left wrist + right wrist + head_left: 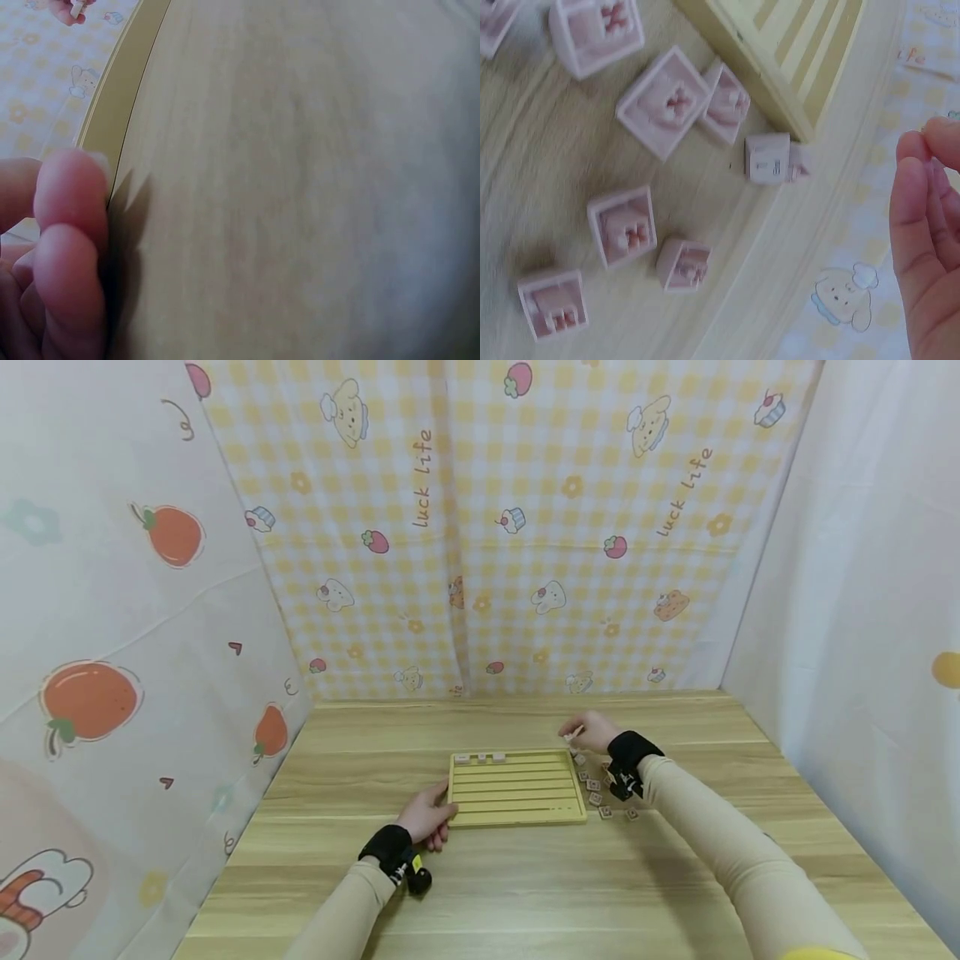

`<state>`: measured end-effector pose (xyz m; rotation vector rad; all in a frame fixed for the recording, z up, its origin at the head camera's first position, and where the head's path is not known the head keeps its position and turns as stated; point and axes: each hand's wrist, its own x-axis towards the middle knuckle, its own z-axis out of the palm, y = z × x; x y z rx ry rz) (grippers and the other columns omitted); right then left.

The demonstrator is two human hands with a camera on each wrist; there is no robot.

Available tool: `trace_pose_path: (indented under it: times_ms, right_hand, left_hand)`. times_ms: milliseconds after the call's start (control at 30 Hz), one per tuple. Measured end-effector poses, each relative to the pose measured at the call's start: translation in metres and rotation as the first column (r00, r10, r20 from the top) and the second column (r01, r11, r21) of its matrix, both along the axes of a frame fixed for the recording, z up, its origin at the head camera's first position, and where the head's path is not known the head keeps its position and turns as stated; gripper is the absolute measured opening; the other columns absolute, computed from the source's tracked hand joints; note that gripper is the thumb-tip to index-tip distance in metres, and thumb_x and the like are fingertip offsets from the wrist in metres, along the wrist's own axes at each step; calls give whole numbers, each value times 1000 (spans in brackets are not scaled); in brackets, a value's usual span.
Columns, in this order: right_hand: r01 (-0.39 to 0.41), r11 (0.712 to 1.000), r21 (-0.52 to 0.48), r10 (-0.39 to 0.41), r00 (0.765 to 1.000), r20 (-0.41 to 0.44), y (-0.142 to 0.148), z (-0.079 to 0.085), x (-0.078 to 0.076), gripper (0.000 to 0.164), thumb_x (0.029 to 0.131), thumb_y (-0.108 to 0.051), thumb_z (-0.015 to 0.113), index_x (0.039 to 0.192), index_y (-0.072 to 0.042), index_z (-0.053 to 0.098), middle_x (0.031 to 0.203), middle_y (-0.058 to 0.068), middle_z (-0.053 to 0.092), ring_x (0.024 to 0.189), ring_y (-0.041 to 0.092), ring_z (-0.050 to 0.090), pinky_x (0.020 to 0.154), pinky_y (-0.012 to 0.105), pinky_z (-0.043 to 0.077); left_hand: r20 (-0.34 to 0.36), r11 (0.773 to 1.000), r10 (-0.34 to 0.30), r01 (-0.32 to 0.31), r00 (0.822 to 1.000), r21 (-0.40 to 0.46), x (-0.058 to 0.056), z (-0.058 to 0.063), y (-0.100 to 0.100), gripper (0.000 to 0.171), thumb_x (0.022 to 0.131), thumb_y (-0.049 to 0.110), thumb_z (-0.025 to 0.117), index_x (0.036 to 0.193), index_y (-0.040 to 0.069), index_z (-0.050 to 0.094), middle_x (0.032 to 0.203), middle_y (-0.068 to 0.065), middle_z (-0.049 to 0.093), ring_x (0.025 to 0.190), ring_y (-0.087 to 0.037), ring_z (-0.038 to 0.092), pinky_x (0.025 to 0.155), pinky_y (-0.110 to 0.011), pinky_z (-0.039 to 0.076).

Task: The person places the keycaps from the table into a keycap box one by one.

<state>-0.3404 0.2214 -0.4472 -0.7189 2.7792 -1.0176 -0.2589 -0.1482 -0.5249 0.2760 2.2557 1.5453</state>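
At the tray's near left corner, my left hand (426, 817) grips the rim of the yellow slotted keycap tray (517, 817); its curled fingertips (71, 187) press along the side in the left wrist view. Beyond the tray's far right corner, my right hand (592, 732) pinches a small pale keycap (567, 737). The right wrist view shows the thumb and fingers together, with the keycap mostly hidden. A few white keycaps (498, 758) sit at the left of the tray's top row.
Several loose pinkish-white keycaps (622, 226) lie on the wooden table (525, 893) right of the tray, most with their hollow undersides up. One keycap (768, 157) stands by the tray corner with its printed face showing. A patterned cloth (525, 635) hangs behind the table.
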Motion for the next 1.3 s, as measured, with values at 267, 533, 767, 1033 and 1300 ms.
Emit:
trace_pose_path:
  times_ms: [267, 533, 767, 1033, 1300]
  right_hand:
    - [-17, 999, -34, 18, 999, 38, -2, -12, -4, 19, 85, 5, 64, 102, 6, 69, 99, 13, 68, 90, 29, 62, 80, 40, 51]
    - [17, 998, -54, -15, 999, 37, -6, -7, 0, 11, 85, -1, 68, 93, 7, 68, 84, 4, 65, 74, 18, 55, 72, 35, 46]
    - [31, 999, -44, -31, 999, 16, -9, -8, -1, 8, 88, 1, 65, 92, 5, 70, 83, 4, 66, 72, 15, 54, 72, 33, 45]
    - [-61, 998, -14, 61, 998, 19, -17, -5, 0, 22, 87, 5, 61, 108, 7, 68, 94, 11, 61, 81, 22, 52, 68, 33, 45]
    - [-86, 993, -79, 88, 996, 29, -27, -3, 4, 21, 90, 5, 59, 109, 8, 66, 110, 20, 63, 82, 26, 62, 70, 32, 48]
  left_hand:
    - [6, 1000, 1, -1, 1000, 13, 2, 0, 1, 69, 100, 17, 55, 155, 3, 15, 52, -4, 56, 35, -11, 50, 34, -26, 44]
    - [6, 1000, 2, -2, 1000, 16, 0, 1, 0, 69, 100, 17, 54, 155, 1, 15, 52, -5, 56, 35, -11, 51, 34, -25, 44]
    - [-14, 1000, 9, -9, 1000, -6, 1, 1, 0, 69, 99, 17, 55, 154, 2, 17, 52, -5, 56, 35, -11, 51, 34, -26, 44]
    - [-7, 1000, 4, -4, 1000, -3, 2, 1, 1, 69, 99, 17, 55, 155, 3, 17, 53, -5, 56, 35, -11, 51, 34, -26, 44]
    - [-16, 1000, 5, -5, 1000, -8, 1, 1, 0, 68, 99, 17, 55, 155, 2, 17, 52, -5, 56, 35, -11, 51, 34, -25, 44]
